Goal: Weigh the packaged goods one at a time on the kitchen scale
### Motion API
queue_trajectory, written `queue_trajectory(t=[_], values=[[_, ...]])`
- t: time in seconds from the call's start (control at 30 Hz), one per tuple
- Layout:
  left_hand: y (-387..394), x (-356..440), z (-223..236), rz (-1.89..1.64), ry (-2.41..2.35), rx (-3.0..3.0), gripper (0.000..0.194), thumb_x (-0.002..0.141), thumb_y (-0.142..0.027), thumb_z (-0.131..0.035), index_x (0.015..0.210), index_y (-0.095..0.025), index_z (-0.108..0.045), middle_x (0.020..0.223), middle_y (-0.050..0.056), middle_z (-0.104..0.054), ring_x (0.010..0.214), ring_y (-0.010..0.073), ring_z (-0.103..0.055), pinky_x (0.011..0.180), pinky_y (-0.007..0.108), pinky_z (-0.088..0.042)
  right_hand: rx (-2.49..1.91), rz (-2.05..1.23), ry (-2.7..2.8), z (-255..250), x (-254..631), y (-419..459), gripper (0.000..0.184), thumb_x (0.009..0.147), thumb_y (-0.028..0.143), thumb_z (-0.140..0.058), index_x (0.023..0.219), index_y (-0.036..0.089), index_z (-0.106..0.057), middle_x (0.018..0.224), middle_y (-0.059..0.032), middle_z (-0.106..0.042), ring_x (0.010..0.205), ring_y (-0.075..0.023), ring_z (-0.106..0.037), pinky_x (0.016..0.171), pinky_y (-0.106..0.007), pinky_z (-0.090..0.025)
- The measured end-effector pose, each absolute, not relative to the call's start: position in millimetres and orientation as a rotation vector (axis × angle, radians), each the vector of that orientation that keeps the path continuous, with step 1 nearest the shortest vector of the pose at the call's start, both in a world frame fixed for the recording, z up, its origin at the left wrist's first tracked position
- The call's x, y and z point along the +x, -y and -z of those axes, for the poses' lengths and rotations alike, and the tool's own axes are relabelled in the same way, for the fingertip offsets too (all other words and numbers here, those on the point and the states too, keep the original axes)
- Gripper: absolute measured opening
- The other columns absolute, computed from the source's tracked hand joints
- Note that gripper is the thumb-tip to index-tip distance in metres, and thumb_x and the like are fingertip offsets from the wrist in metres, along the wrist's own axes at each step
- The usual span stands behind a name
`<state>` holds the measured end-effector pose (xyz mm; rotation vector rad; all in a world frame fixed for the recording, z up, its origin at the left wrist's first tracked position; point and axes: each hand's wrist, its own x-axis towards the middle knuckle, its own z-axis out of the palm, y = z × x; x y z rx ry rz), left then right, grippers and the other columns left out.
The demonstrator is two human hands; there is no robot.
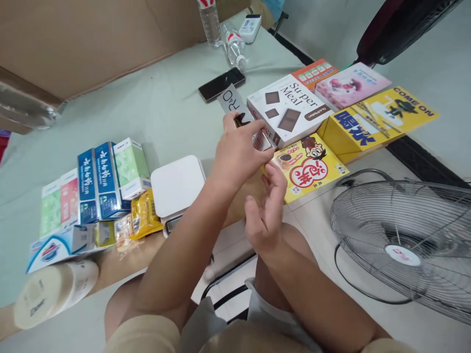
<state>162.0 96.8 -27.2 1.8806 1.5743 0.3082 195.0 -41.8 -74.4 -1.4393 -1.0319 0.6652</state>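
Observation:
My left hand point(237, 152) reaches forward and grips a narrow grey box point(232, 101) with large letters, thumb on its left side and fingers across its front. That box leans against a white "Super Meal" box point(294, 110). My right hand point(267, 211) hovers just below with fingers loosely curved and apart, holding nothing. Its fingertips are near the edge of a yellow cartoon snack box point(312, 166).
Further right lie a yellow "COME ON" box point(382, 117), a pink box point(349, 83) and an orange box point(312, 71). A white scale point(178, 184), upright toothpaste boxes point(97, 179) and yellow packets point(143, 215) stand at left. Behind are a phone point(222, 83) and bottles point(233, 44); a floor fan point(405, 240) sits at right.

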Motion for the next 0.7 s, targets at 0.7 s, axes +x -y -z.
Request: queue_trajectory(t=[0.7], values=[[-85, 156, 77, -0.512, -1.553, 1.787, 0.057, 0.080, -0.029, -0.083, 0.132, -0.022, -0.060, 0.111, 0.008, -0.070, 0.092, 0.0234, -0.070, 0.086, 0.039, -0.059, -1.380, -0.836, 0.950, 78, 203, 43, 0.060, 0.100, 0.036, -0.047, 0.157, 0.026, -0.034, 0.169, -0.0145, -0.034, 0.162, -0.0323, -0.029, 0.132, -0.064, -0.027]])
